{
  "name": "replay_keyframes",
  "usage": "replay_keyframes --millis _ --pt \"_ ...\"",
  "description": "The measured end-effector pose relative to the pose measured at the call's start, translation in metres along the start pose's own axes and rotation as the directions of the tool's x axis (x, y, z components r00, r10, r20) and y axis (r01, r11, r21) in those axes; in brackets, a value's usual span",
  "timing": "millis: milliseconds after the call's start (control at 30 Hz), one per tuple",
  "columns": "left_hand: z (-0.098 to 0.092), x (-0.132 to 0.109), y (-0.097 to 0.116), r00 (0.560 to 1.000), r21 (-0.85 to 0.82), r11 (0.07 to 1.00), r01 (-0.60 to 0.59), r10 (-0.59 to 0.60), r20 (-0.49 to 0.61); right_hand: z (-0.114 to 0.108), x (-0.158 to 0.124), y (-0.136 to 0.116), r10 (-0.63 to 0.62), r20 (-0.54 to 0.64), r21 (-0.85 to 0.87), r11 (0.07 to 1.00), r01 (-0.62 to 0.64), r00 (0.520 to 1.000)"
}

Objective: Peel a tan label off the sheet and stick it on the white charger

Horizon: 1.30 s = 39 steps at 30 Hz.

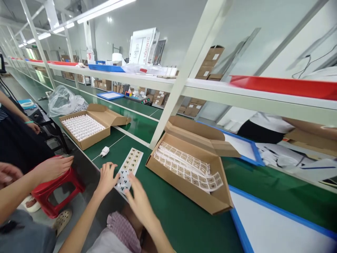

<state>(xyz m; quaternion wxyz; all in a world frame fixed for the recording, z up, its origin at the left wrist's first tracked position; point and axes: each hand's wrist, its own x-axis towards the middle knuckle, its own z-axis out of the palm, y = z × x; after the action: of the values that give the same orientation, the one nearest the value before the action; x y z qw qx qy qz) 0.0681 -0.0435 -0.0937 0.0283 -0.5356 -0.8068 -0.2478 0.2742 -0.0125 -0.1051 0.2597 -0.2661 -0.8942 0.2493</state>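
Note:
A sheet of labels (135, 157) lies on the green bench in front of me; gold labels fill its far part, and its near part shows pale backing with small dark marks. My left hand (105, 180) is at the sheet's left edge, fingers apart and slightly bent, thumb pointing at the sheet. Over the near right edge hovers or rests my right hand (139, 199), its fingers spread; contact is hard to judge. Neither hand visibly holds anything. A white plug-in charger (104, 151) sits just beyond my left hand.
An open cardboard box (181, 189) of label sheets stands at right. Another carton (96, 139), filled with rows of white pieces, is at far left. Blue-edged trays (284, 218) lie at right. Another person's arm (50, 170) reaches in from the left, above a red stool (56, 195).

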Motion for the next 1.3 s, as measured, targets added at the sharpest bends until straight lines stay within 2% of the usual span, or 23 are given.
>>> replay_keyframes --millis 67,133,233,300,367,467,533,600,700,767,833,900,967,1067,1133,1200,1300 --pt "-0.008 0.03 -0.015 0.992 0.017 0.995 0.101 -0.099 -0.077 0.004 -0.003 0.005 0.005 0.052 -0.039 0.999 -0.003 0.999" --pt "-0.014 0.065 -0.031 0.973 0.032 0.978 0.207 -0.202 -0.11 0.0 -0.021 0.012 0.015 0.106 -0.109 0.994 -0.004 0.994" --pt "-0.012 0.106 -0.045 0.958 0.049 0.957 0.288 -0.286 -0.033 -0.017 -0.067 0.024 -0.014 0.138 -0.266 0.963 0.051 0.99" --pt "-0.004 0.118 -0.047 0.957 0.049 0.957 0.286 -0.288 0.023 -0.031 -0.101 0.028 -0.077 0.091 -0.347 0.932 0.104 0.993" --pt "0.001 0.119 -0.045 0.963 0.027 0.964 0.264 -0.265 0.053 -0.043 -0.13 0.028 -0.109 -0.025 -0.4 0.912 0.09 0.994" --pt "0.001 0.111 -0.041 0.972 -0.065 0.972 0.226 -0.22 0.078 -0.058 -0.153 0.022 -0.058 -0.184 -0.393 0.919 -0.02 0.981" --pt "-0.001 0.1 -0.034 0.973 -0.166 0.961 0.222 -0.206 0.105 -0.064 -0.153 0.022 0.025 -0.291 -0.356 0.925 -0.132 0.956" --pt "0.0 0.081 -0.019 0.971 -0.298 0.927 0.227 -0.19 0.148 -0.066 -0.146 0.027 0.128 -0.41 -0.332 0.901 -0.279 0.903" --pt "0.01 0.041 0.025 0.957 -0.512 0.832 0.212 -0.072 0.28 -0.062 -0.132 0.043 0.246 -0.477 -0.338 0.835 -0.434 0.844" --pt "0.02 0.014 0.062 0.906 -0.617 0.758 0.213 0.083 0.415 -0.057 -0.126 0.051 0.272 -0.472 -0.353 0.813 -0.463 0.838" --pt "0.029 -0.007 0.097 0.827 -0.686 0.692 0.226 0.237 0.511 -0.053 -0.127 0.053 0.276 -0.453 -0.37 0.807 -0.46 0.848" --pt "0.035 -0.019 0.124 0.748 -0.733 0.636 0.242 0.358 0.559 -0.052 -0.135 0.048 0.276 -0.43 -0.379 0.809 -0.449 0.86" --pt "0.038 -0.023 0.141 0.667 -0.765 0.59 0.258 0.464 0.583 -0.051 -0.147 0.038 0.28 -0.413 -0.38 0.812 -0.443 0.867" --pt "0.036 -0.025 0.151 0.542 -0.788 0.554 0.268 0.589 0.599 -0.051 -0.165 0.022 0.295 -0.408 -0.371 0.811 -0.453 0.864" --pt "0.033 -0.026 0.152 0.476 -0.785 0.559 0.265 0.632 0.611 -0.049 -0.173 0.014 0.302 -0.415 -0.366 0.808 -0.462 0.858" --pt "0.03 -0.029 0.15 0.431 -0.778 0.571 0.263 0.652 0.624 -0.048 -0.177 0.011 0.299 -0.427 -0.365 0.806 -0.465 0.854" --pt "0.028 -0.034 0.145 0.409 -0.773 0.578 0.261 0.659 0.631 -0.047 -0.178 0.011 0.272 -0.441 -0.373 0.811 -0.45 0.855"
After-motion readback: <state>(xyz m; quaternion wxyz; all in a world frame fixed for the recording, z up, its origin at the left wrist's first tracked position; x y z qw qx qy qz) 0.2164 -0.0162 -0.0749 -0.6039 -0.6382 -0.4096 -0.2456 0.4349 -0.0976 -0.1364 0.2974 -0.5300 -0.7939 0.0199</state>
